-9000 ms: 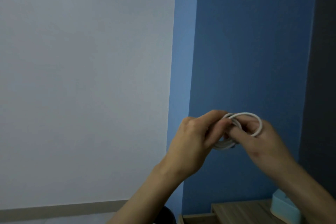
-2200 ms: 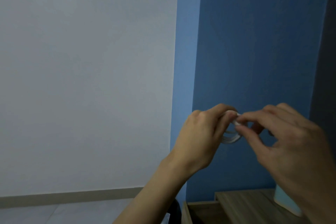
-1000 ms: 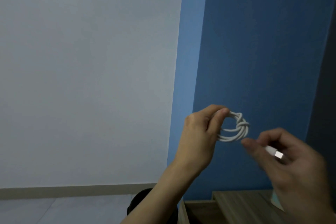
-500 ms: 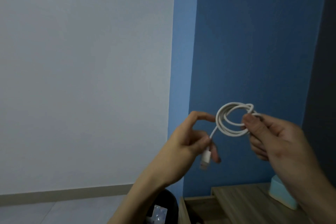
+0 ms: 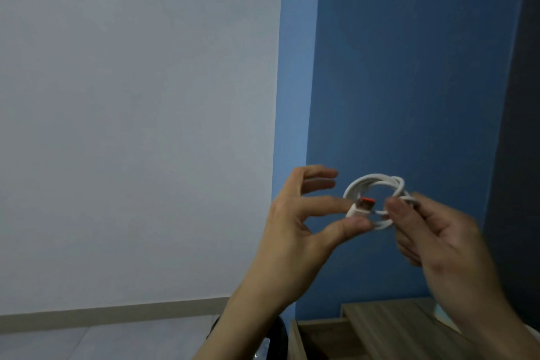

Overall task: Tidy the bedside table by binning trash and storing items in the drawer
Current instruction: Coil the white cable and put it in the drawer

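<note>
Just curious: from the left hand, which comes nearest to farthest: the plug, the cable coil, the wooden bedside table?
1. Plug: pinched in the left hand.
2. Cable coil: just right of it, held by the right hand.
3. Bedside table: below, lower right.

We have one head-worn view, and it faces forward at a wall corner (image 5: 280,126) more than down. Our hands sit close before the lens, in its lower right. Only the wooden table (image 5: 388,327) edge shows at the bottom, below us.
</note>
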Action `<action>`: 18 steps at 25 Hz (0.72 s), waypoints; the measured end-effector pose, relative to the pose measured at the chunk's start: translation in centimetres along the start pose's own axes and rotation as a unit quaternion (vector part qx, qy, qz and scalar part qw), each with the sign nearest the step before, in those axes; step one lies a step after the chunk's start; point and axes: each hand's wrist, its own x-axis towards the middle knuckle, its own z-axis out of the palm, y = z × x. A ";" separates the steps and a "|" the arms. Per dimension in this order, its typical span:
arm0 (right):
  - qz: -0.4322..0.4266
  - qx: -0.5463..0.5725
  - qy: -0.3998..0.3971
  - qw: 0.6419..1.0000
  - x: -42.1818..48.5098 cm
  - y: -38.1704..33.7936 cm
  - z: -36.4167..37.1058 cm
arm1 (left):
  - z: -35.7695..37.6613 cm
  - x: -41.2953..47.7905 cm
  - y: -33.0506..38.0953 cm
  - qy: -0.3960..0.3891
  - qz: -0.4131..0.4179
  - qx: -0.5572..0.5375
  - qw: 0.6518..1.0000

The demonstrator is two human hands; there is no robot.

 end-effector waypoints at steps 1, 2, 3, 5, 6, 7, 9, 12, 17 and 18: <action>-0.006 0.006 0.003 1.000 -0.1 0.1 0.1 | 0.2 0.1 0.3 -0.010 -0.015 -0.050 0.999; -0.010 0.016 0.008 1.000 -0.3 0.2 0.1 | 0.5 0.3 0.6 -0.013 -0.028 -0.098 0.995; -0.012 0.028 0.014 0.999 -0.4 0.3 0.1 | 0.8 0.4 0.8 -0.001 -0.046 -0.139 0.989; -0.015 0.046 0.026 0.998 -0.5 0.5 0.2 | 1.4 0.6 0.8 0.034 -0.112 -0.224 0.967; -0.018 0.050 0.030 0.998 -0.5 0.6 0.3 | 1.7 0.7 0.8 0.038 -0.150 -0.272 0.950; -0.023 0.049 0.030 0.998 -0.5 0.7 0.4 | 1.9 0.8 0.7 0.023 -0.179 -0.310 0.934; -0.032 0.031 0.029 0.999 -0.6 0.9 0.5 | 2.2 1.0 0.6 -0.038 -0.213 -0.336 0.917; -0.056 -0.056 0.043 0.996 -1.1 1.1 0.8 | 2.4 1.2 0.5 -0.041 -0.230 -0.285 0.930; -0.088 -0.160 0.051 0.982 -1.6 0.8 1.6 | 3.5 1.2 0.0 0.062 -0.073 -0.077 0.992; -0.074 -0.121 0.048 0.989 -1.5 0.7 1.7 | 3.5 1.3 -0.1 0.056 -0.055 -0.064 0.995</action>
